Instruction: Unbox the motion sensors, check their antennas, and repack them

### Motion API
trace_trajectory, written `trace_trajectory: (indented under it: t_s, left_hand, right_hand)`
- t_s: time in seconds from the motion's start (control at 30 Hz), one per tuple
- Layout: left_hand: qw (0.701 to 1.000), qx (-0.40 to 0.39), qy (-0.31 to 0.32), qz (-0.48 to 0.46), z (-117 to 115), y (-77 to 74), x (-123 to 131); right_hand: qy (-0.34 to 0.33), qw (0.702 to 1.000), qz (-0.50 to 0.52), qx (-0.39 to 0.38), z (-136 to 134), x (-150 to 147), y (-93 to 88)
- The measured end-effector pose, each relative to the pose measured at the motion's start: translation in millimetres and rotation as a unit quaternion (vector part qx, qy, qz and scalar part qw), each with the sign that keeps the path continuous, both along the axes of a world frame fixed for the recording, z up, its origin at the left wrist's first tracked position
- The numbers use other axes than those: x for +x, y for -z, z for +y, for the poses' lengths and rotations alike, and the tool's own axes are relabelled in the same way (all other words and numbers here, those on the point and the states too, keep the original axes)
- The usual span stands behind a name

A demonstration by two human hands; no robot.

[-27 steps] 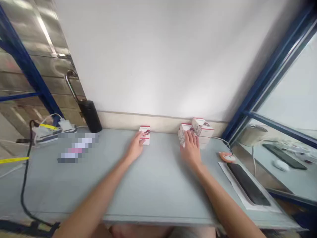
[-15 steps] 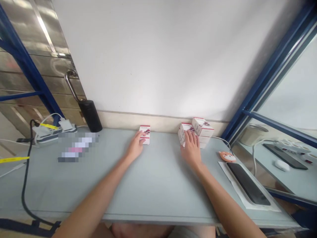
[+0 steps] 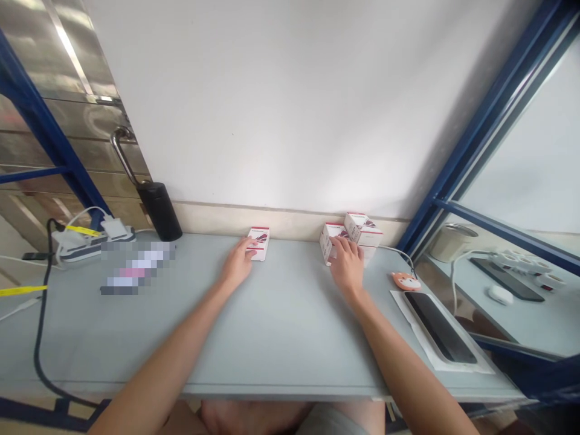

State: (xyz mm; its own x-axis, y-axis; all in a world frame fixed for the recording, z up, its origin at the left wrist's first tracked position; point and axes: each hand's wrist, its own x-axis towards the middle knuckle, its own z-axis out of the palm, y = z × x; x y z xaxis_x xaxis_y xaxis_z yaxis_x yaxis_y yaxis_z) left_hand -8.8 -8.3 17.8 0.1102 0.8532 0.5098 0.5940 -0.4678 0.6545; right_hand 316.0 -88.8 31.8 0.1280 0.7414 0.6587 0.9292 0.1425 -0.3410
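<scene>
The person is wearing grey shorts and is showing a bare leg beside them. The left forearm and right forearm are rising bare and sleeveless from the lower edge of the view, tapering to the slender, bare left hand and right hand.

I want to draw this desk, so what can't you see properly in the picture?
Head view, blurred: a pixelated patch hides whatever lies on the grey table.
Head view, hidden: the left hand covers part of the small white box.
Head view, hidden: the right hand covers part of the stacked white boxes.
Head view, too small: the boxes' printing can't be read.
</scene>
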Motion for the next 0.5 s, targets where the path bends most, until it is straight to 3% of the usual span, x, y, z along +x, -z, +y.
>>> trace_trajectory:
  t_s: [0.23, 0.4, 0.5]
  left_hand:
    - [0.998, 0.05, 0.028, -0.036, -33, -22.0, 25]
    - [0.988, 0.001, 0.127, -0.092, -47, -20.2, 55]
    - [0.978, -0.022, 0.17, -0.117, -52, -17.0, 61]
  right_hand:
    - [-0.08, 0.976, 0.2, 0.032, -11, -17, -17.0]
    - [-0.213, 0.918, 0.336, -0.006, -20, -51, -17.3]
    - [-0.267, 0.885, 0.378, -0.049, -24, -65, -10.0]
